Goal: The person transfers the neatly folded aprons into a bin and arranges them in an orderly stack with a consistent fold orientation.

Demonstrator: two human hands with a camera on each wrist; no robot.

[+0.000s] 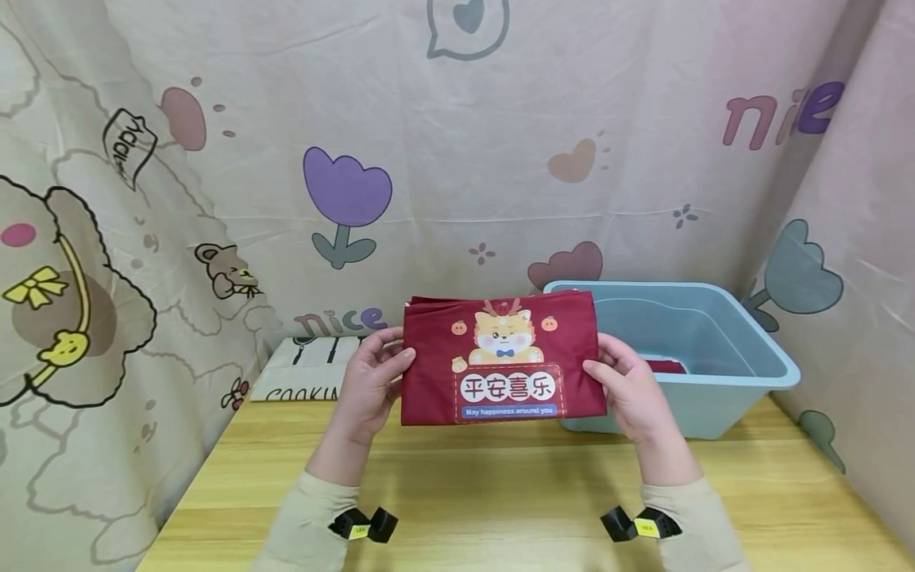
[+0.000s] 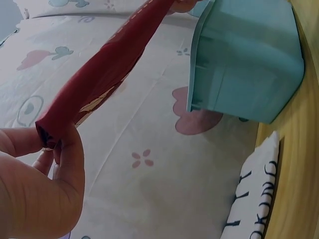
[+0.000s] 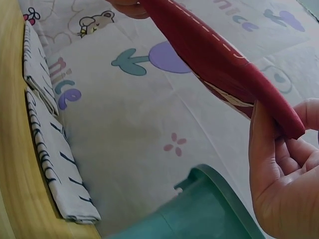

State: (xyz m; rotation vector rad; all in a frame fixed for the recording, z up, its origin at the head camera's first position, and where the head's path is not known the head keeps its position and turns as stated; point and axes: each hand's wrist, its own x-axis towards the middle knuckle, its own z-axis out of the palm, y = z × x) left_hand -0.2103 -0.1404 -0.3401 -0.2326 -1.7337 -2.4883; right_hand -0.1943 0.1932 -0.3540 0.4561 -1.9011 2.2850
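A folded dark red cloth [image 1: 432, 365] with a cartoon dog, Chinese characters and the words "May happiness around you" is held up above the table, its printed side facing the head camera. My left hand [image 1: 368, 385] pinches its left edge between thumb and fingers. At the opposite edge, my right hand [image 1: 632, 389] pinches it the same way. Both wrist views show the folded layers edge-on, the left hand [image 2: 45, 184] and the right hand [image 3: 286, 169] each gripping one end. The cloth hides part of the table's back and the tub's left side.
A light blue plastic tub [image 1: 686, 405] stands at the back right, with a dark red piece [image 1: 666, 366] inside. Folded white cloths with black print [image 3: 62, 159] lie at the back left of the wooden table [image 1: 486, 492]. A patterned curtain [image 1: 443, 175] hangs behind.
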